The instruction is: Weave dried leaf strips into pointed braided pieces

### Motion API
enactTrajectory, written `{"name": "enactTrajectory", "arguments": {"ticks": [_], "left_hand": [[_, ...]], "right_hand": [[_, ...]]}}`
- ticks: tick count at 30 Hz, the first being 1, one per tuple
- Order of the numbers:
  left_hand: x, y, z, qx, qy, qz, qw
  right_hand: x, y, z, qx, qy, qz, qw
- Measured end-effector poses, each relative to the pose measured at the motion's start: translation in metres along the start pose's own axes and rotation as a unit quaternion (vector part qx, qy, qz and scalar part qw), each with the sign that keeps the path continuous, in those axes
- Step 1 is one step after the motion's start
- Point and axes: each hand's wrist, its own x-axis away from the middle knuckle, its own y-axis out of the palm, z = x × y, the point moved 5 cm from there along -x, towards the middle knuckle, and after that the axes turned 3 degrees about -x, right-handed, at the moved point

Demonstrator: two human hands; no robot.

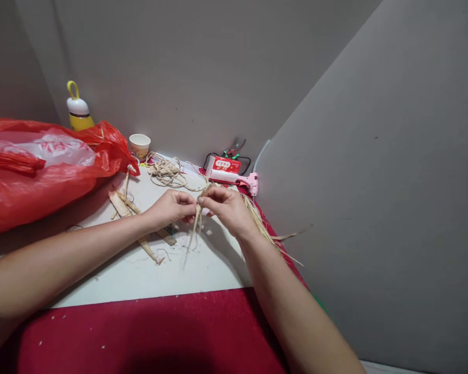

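Observation:
Both hands meet in the air above a white board [148, 280], fingertips close together. My left hand [174, 208] pinches a pale dried plant strip [195, 228], whose thin ends hang down below the fingers. From the other side my right hand [228, 208] pinches the upper part of the same strip, and a short piece sticks up past its fingertips. Under and beside my left forearm lie flat dried strips [119, 204]. A bundle of thin straw-like strands [263, 226] rests next to my right wrist.
A red plastic bag [62, 192] fills the left side, with a yellow bottle [81, 122] behind it. At the back stand a paper cup [139, 147], coiled rope [167, 171], a red tissue pack [224, 165] and a pink glue gun [251, 183]. Grey walls [374, 171] enclose the table.

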Motion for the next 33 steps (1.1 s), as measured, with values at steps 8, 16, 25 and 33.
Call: {"name": "enactTrajectory", "arguments": {"ticks": [8,16,25,33], "left_hand": [[-0.003,-0.023,0.007,-0.084,0.107,0.097,0.986],[-0.005,-0.033,-0.002,-0.28,0.207,0.125,0.929],[-0.004,-0.024,0.001,-0.303,0.22,0.097,0.922],[0.004,-0.04,0.013,-0.22,0.227,0.157,0.936]], "right_hand": [[0.004,-0.1,-0.052,0.073,-0.007,0.138,0.988],[-0.013,-0.138,0.021,0.288,0.149,0.157,0.933],[0.009,-0.12,0.009,0.294,0.105,0.194,0.93],[0.034,0.028,-0.01,0.279,-0.028,-0.111,0.953]]}}
